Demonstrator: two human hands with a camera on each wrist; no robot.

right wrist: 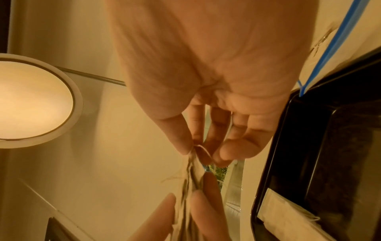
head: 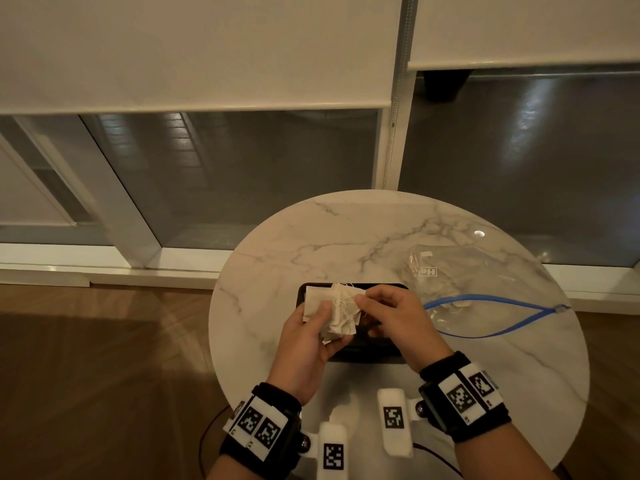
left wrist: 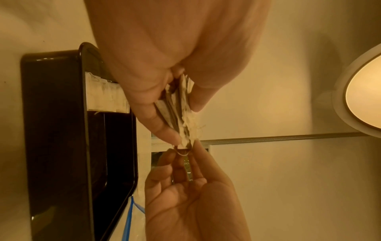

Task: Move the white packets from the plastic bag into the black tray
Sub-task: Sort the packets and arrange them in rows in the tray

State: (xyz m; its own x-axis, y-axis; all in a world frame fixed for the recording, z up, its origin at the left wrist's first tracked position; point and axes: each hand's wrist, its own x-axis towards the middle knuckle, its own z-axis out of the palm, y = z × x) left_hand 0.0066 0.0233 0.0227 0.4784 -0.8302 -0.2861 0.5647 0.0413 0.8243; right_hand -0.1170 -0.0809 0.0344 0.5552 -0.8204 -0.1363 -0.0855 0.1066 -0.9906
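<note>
Left hand [head: 304, 336] grips thin white paper packets [head: 337, 311] w/ strings; your right hand [head: 391, 315] pinches their top edge, directly over glossy black rectangular tray [head: 374, 355].

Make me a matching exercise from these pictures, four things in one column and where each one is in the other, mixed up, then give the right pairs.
Things:
1. bunch of white packets
2. single white packet
3. plastic bag
4. black tray

Places:
A. lying open on the marble table, on the right of the tray
B. lying flat inside the tray
C. under both hands, on the table
D. held above the tray in the left hand, with the right hand pinching one edge

Pairs: 1-D, 2-B, 3-A, 4-C
</note>
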